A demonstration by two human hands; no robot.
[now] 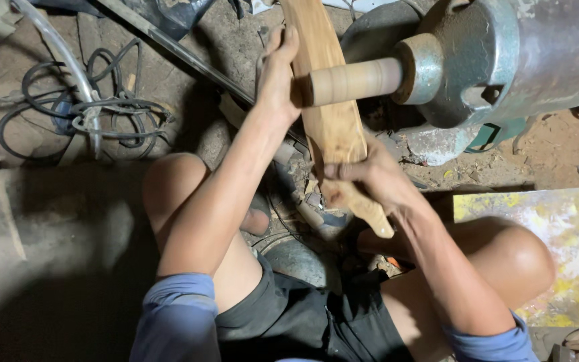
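Here, two hands (left (277,80), right (370,177)) grip one plank (333,127).

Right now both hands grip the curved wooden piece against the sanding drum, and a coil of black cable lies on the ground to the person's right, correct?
Not quite. In the head view the black cable coil lies to the person's left. Both hands, left and right, do grip the curved wooden piece against the sanding drum.

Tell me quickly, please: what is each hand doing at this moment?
Left hand: closed on the upper part of the wooden piece, beside the sanding drum.
Right hand: closed on the lower part of the same wooden piece.
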